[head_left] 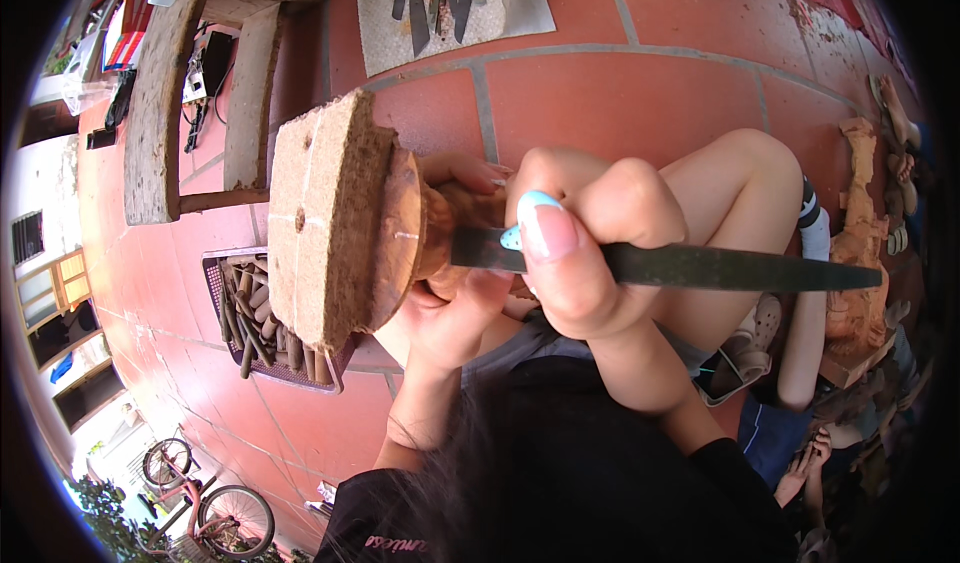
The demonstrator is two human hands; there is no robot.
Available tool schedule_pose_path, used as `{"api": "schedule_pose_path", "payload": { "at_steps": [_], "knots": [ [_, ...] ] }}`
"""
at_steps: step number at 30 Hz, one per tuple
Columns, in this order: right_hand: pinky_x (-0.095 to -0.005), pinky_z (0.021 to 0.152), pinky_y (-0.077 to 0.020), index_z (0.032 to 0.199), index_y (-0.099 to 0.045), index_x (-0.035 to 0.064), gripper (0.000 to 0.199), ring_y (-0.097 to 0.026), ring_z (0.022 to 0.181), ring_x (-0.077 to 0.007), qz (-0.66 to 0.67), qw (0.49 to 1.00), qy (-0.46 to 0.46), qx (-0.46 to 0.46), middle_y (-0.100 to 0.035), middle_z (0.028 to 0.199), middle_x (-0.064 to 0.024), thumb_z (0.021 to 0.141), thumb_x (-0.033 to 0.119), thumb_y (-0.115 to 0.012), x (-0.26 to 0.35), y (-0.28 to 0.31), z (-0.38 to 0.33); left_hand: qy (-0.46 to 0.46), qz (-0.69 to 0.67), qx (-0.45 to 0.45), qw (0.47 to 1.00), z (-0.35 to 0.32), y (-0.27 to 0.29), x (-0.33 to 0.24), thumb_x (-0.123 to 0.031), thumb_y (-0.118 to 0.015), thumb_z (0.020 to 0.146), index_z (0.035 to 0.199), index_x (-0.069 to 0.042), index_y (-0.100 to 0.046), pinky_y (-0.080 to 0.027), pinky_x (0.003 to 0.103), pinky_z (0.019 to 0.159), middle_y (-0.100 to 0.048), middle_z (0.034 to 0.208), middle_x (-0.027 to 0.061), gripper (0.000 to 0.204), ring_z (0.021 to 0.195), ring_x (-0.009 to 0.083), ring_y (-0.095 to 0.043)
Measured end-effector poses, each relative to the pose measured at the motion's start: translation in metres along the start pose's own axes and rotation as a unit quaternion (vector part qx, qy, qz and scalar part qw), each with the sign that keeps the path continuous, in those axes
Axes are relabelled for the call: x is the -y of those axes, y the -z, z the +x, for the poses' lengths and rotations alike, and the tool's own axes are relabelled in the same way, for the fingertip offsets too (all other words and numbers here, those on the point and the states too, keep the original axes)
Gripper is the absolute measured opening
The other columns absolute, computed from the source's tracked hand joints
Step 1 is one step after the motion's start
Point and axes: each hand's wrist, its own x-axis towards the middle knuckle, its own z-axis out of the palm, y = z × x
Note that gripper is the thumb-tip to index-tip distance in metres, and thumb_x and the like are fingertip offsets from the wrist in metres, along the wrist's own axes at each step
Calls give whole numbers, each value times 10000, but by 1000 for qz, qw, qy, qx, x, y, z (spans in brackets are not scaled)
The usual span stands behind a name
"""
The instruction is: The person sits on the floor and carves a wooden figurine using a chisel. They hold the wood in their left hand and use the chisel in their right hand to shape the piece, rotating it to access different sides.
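Note:
My left hand (455, 318) is wrapped round a brown wooden carving (403, 233), whose round base faces left. A thick chipboard block (320, 223) with small holes and pale lines is fixed against that base. My right hand (595, 233), with pale blue painted nails, is closed round a dark flat file (740, 267). Its narrow tapered end points right, and its other end meets the carving just beside the base. Most of the carving is hidden behind my hands and the file. Both hands are above my bent legs.
Several flat metal tools lie on a pale sheet (375, 13) on the red tiles ahead. A basket (335, 383) of wooden-handled tools stands at left, below a rough wooden bench (152, 113). At right are a carved wooden figure (858, 253) and another person's hands (803, 468).

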Motion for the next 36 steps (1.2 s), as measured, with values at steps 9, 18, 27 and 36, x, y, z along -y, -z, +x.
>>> {"api": "schedule_pose_path", "payload": {
  "at_steps": [9, 18, 27, 36],
  "knots": [
    [-263, 430, -378, 863, -352, 29, 197, -430, 488, -83, -18, 1000, 5, 16, -530, 607, -120, 956, 85, -516, 1, 6, 0, 3, 1, 4, 1000, -2, -4, -2, -203, -760, 734, 1161, -1, -509, -464, 299, 884, -567, 1094, 89, 535, 1010, 159, -572],
    [-265, 428, -360, 853, -342, 38, 206, -411, 487, -81, -29, 999, 11, 18, -513, 593, -113, 958, 92, -511, 6, 4, 3, 3, -2, 5, 1000, -5, -4, -3, -196, -752, 725, 1167, -12, -503, -457, 289, 870, -558, 1084, 74, 540, 991, 148, -563],
    [-268, 426, -341, 843, -332, 46, 216, -391, 485, -79, -48, 999, 11, 21, -497, 578, -106, 960, 98, -505, 6, 6, 1, -11, 6, 22, 1000, -5, -2, 0, -191, -758, 726, 1165, -11, -504, -459, 290, 870, -561, 1082, 74, 538, 987, 148, -570],
    [-246, 444, -341, 719, -431, 48, 266, -399, 493, -65, 134, 980, -107, -104, -461, 595, -12, 925, 32, -599, 5, -2, -3, -22, 10, 92, 995, -3, 11, 7, -138, -783, 694, 1212, 2, -502, -460, 324, 920, -587, 1120, 98, 606, 1052, 175, -578]
  ]
}}
